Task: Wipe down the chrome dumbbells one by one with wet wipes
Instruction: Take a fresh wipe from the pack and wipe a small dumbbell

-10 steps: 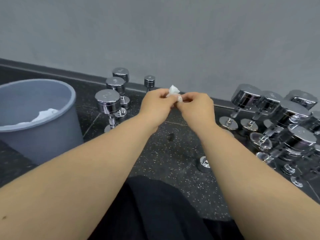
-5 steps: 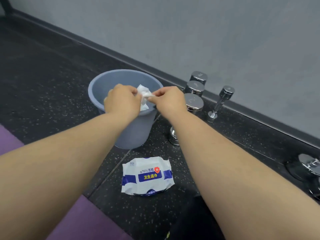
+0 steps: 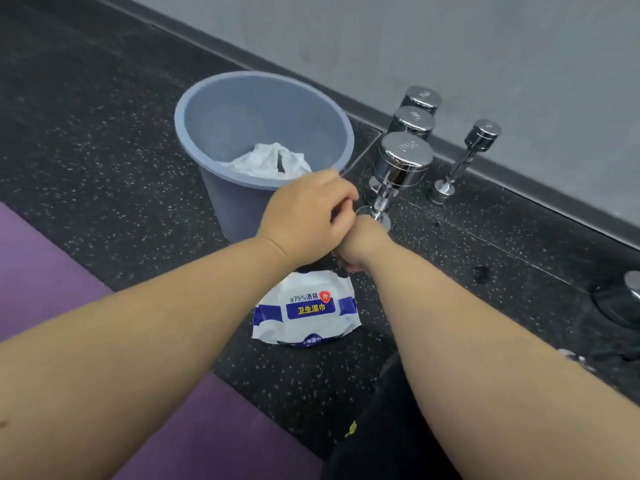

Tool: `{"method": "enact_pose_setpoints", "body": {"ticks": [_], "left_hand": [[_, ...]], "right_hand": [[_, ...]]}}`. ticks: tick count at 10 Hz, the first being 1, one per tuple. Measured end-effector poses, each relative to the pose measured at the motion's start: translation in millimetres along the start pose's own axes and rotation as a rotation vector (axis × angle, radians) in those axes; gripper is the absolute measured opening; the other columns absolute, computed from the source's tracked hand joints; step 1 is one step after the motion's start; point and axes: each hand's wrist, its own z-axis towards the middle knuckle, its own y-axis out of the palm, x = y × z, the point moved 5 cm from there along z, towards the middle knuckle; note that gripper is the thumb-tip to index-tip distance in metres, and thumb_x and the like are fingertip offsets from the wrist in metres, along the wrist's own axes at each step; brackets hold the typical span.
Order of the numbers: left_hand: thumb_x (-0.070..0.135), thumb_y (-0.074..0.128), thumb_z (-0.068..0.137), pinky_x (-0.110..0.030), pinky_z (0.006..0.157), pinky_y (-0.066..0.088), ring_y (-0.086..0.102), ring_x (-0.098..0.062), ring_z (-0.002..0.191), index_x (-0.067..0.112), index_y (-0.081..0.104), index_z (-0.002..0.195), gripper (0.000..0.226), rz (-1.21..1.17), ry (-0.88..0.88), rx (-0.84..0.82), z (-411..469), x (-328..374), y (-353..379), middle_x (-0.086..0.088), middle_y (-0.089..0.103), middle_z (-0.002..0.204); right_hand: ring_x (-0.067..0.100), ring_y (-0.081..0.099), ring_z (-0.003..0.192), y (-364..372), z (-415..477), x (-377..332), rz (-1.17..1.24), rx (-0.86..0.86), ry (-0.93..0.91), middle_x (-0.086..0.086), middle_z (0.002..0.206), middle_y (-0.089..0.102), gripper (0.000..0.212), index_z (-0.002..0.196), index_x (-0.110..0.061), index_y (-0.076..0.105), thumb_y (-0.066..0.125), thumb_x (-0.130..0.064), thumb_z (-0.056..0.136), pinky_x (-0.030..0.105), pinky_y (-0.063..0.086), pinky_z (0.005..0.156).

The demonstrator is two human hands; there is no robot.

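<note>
My left hand (image 3: 308, 220) hovers with curled fingers just in front of the blue bucket (image 3: 221, 98); nothing shows in it. My right hand (image 3: 362, 242) is tucked partly under it, fingertips down at the top edge of the white-and-blue wet wipe pack (image 3: 306, 308) lying on the floor; its grip is hidden. Crumpled white used wipes (image 3: 268, 162) lie inside the bucket. Three chrome dumbbells stand on end in a row right of the bucket: the nearest (image 3: 403, 161), a second (image 3: 412, 121), a third (image 3: 422, 97). A small thin dumbbell (image 3: 479, 135) stands beside them.
A grey wall with a dark baseboard (image 3: 519, 181) runs diagonally behind the dumbbells. A purple mat (image 3: 52, 258) covers the floor at lower left. Another chrome dumbbell end (image 3: 633, 287) shows at the right edge. My dark trousers (image 3: 381, 427) fill the bottom centre.
The view swung left from the dumbbell pile to the bucket. The wipe held between both hands over the bucket is gone from them; both hands dropped to the wipe pack.
</note>
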Motion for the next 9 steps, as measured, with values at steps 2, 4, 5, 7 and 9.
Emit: {"method": "enact_pose_setpoints", "body": {"ticks": [2, 4, 5, 7, 9], "left_hand": [[0.013, 0.051, 0.092, -0.035, 0.078, 0.049, 0.059, -0.024, 0.095, 0.017, 0.070, 0.107, 0.025, 0.016, -0.285, -0.430, -51, -28, 50, -0.002, 0.063, 0.105], [0.033, 0.067, 0.087, -0.037, 0.096, 0.047, 0.048, -0.021, 0.120, 0.024, 0.059, 0.130, 0.044, 0.086, -0.403, -0.907, -97, -51, 89, 0.001, 0.051, 0.130], [0.045, 0.074, 0.080, -0.038, 0.098, 0.044, 0.040, -0.021, 0.125, 0.024, 0.047, 0.140, 0.069, 0.135, -0.369, -0.916, -98, -54, 95, 0.000, 0.043, 0.130], [0.056, 0.074, 0.075, -0.036, 0.089, 0.049, 0.047, -0.022, 0.111, 0.016, 0.049, 0.136, 0.077, 0.279, -0.255, -0.999, -91, -50, 97, -0.001, 0.047, 0.121], [0.046, 0.049, 0.093, -0.033, 0.061, 0.042, 0.053, -0.024, 0.074, 0.008, 0.061, 0.079, 0.042, 0.185, -0.351, -0.950, -80, -53, 86, -0.006, 0.060, 0.080]], "right_hand": [[0.033, 0.063, 0.113, 59, 1, 22, -0.184, -0.430, 0.098, 0.016, 0.130, 0.062, 0.034, 0.132, 0.000, 0.055, 0.053, -0.003, 0.098, 0.048, 0.053, 0.097], [0.031, 0.057, 0.100, 55, 12, 38, 0.070, -0.363, 0.257, 0.020, 0.125, 0.060, 0.037, 0.134, 0.002, 0.052, 0.049, 0.001, 0.097, 0.041, 0.051, 0.097], [0.025, 0.055, 0.094, 58, 18, 47, 0.085, -0.381, 0.326, 0.013, 0.093, 0.059, 0.034, 0.133, 0.003, 0.053, 0.041, -0.005, 0.102, 0.041, 0.049, 0.102], [0.023, 0.063, 0.086, 58, 19, 50, 0.065, -0.413, 0.356, 0.010, 0.082, 0.058, 0.033, 0.131, 0.003, 0.055, 0.039, -0.008, 0.104, 0.041, 0.051, 0.097], [0.023, 0.059, 0.084, 59, 21, 59, 0.011, -0.414, 0.386, 0.010, 0.081, 0.058, 0.025, 0.118, 0.000, 0.057, 0.037, -0.002, 0.103, 0.040, 0.047, 0.103]]}}
